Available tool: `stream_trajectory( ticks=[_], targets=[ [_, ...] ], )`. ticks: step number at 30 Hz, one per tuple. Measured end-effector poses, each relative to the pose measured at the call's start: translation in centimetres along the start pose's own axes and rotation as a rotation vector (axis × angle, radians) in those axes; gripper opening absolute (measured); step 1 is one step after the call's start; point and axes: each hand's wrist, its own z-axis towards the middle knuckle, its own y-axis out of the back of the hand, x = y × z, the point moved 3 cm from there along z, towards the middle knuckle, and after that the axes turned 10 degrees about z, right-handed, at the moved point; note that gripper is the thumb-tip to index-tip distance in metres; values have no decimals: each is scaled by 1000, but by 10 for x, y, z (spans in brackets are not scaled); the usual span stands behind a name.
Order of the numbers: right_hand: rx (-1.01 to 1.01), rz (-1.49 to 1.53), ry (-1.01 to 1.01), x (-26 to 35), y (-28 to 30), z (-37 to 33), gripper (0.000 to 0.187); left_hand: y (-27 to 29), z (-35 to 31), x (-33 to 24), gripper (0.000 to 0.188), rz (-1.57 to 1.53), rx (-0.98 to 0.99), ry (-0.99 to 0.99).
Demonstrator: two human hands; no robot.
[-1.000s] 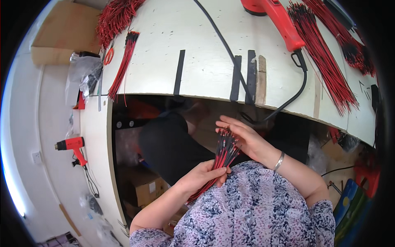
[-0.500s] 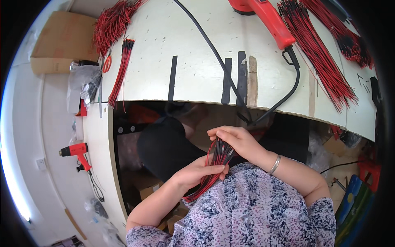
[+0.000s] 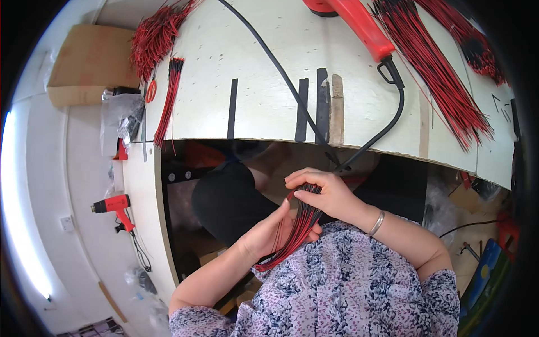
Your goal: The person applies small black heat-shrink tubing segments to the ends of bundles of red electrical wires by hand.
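Observation:
Over my lap, in front of the table edge, I hold a bundle of thin red and black wires [image 3: 301, 227]. My left hand [image 3: 270, 229] supports the bundle from below and from the left, its thumb raised along the side and fingertips showing on the right. My right hand [image 3: 323, 194] is curled round the upper, dark ends, with its thumb across the front. The wires fan down and to the left, toward my left forearm. The fingers under the bundle are mostly hidden.
On the white table [image 3: 258, 106] lie a small wire bundle [image 3: 169, 101], a tangled wire pile [image 3: 157, 36], larger bundles [image 3: 432, 73] and a red heat gun [image 3: 365, 31] with a black cord. Another heat gun [image 3: 115, 208] hangs at left, below a cardboard box [image 3: 92, 64].
My left thumb has lifted off the front of the wires and moved up toward the dark ends. My right hand has closed farther round the top. The view has shifted slightly.

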Motion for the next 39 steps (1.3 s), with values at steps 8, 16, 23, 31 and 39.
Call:
stream_trajectory(
  ticks=[8, 16, 23, 31, 39],
  targets=[
    [-131, 173, -205, -15, 8, -10, 27, -8, 10, 11, 26, 222, -219, 26],
    [-35, 94, -355, -20, 14, -13, 28, -8, 21, 9, 16, 416, -176, 104],
    [-60, 177, -277, -9, 8, -9, 20, -11, 30, 0, 19, 318, -13, 229],
    [-93, -113, -24, -8, 4, -10, 15, 1, 32, 7, 15, 381, -38, 271],
    [-31, 145, -279, 2, 5, -16, 20, -6, 32, -3, 16, 301, -177, 213]
  ],
)
